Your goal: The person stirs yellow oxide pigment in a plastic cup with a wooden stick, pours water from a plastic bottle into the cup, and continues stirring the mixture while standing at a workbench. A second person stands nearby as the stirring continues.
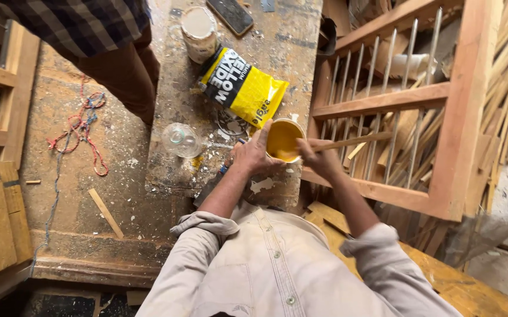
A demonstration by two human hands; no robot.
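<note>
My left hand (253, 154) grips a small white cup (283, 141) filled with yellow paste, held over the edge of a stained workbench (289, 53). My right hand (320, 157) holds a thin wooden stick (357, 141) whose end dips toward the cup's rim. Just beyond the cup lies a yellow and black pouch (243, 87) of powder, with a clear glass (179, 140) on its side to the left.
A white tin (199, 32) and a dark phone (230, 14) sit farther up the bench. Another person in a checked shirt and brown trousers (122, 70) stands at the left. A wooden frame with metal bars (395, 100) leans at the right; red and blue string (81, 126) lies on the floor.
</note>
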